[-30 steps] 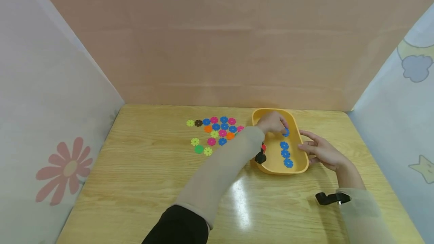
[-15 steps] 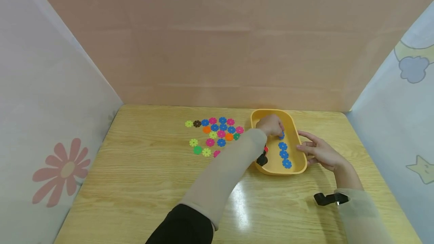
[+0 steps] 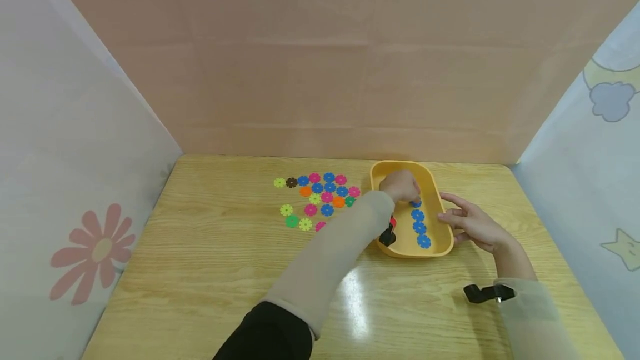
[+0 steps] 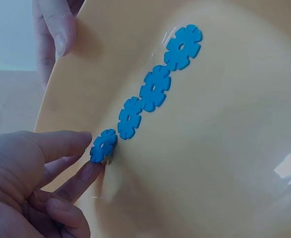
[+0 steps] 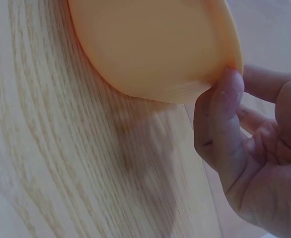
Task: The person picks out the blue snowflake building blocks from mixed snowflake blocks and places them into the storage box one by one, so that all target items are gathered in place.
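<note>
Flat discs (image 3: pixel 327 197) of many colours lie on the wooden table (image 3: pixel 200 271) in the head view, to the left of the left hand (image 3: pixel 399 185). The sleeve (image 3: pixel 330 260) of this arm comes in front of them and covers one pink disc partly. A brown wall (image 3: pixel 325 71) rises beyond both hands. The left hand is inside the yellow tray (image 3: pixel 402 242), and three blue discs (image 3: pixel 419 228) make a row on its near side. The right hand (image 3: pixel 475 225) is at the tray's right edge.

In the left wrist view, the row leads away from the left fingertips, and the right hand's fingers show beyond, at the tray's edge. The left hand's grip is narrow: it pinches one more blue disc (image 4: pixel 104 146), tilted, just beside the row's nearest disc. I cannot tell if it touches the tray floor.

In the right wrist view, the right hand holds the tray's rim, with the thumb (image 5: pixel 227 96) upon it and other fingers outside.
</note>
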Demonstrator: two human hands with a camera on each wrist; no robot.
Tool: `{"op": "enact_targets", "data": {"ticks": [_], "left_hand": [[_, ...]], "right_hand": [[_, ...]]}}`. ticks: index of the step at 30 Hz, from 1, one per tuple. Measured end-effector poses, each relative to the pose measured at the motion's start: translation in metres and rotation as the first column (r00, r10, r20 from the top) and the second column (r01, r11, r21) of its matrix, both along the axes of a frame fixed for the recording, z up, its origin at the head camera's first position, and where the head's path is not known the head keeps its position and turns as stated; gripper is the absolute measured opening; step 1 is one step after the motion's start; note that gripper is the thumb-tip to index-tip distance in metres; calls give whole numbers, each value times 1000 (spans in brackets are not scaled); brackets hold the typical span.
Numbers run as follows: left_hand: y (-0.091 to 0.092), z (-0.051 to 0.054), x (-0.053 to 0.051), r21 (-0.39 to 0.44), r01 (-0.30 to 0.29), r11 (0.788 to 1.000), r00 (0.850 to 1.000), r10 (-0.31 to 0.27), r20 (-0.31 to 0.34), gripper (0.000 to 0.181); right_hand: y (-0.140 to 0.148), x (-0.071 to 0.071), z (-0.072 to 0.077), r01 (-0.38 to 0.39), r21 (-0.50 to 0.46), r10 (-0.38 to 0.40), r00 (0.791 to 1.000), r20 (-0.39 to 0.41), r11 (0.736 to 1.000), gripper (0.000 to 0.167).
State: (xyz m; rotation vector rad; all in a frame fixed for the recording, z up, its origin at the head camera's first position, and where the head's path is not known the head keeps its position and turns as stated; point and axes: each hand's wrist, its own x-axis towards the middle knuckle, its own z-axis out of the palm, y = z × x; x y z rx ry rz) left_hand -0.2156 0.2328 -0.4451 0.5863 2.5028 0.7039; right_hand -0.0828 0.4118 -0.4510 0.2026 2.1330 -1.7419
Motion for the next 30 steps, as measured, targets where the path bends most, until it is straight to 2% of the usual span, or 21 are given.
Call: {"op": "enact_targets", "data": {"ticks": [4,9,14,18,25,30], "left_hand": [[-4,3,4,41,23,999,1000,-23,5,16],[-1,4,4,62,29,998,999,-31,25,5],[-8,12,9,133,30,991,999,-34,26,9],[-19,19,15,214,48,976,999,-52,13,12],[-37,29,20,319,75,945,994,-95,48,16],[-57,40,18,409,119,905,988,-150,46,22]], "right_hand": [[0,0,0,-6,9,6,1000,-1,1000,78],[2,-1,-3,-8,19,8,1000,-1,1000,78],[3,-1,-3,-31,-9,31,999,-12,999,78],[4,-1,-5,-45,-18,45,999,-22,999,77],[5,-1,-7,-54,-15,54,998,-26,998,76],[4,-2,-6,-52,1,52,998,-29,999,76]]}}
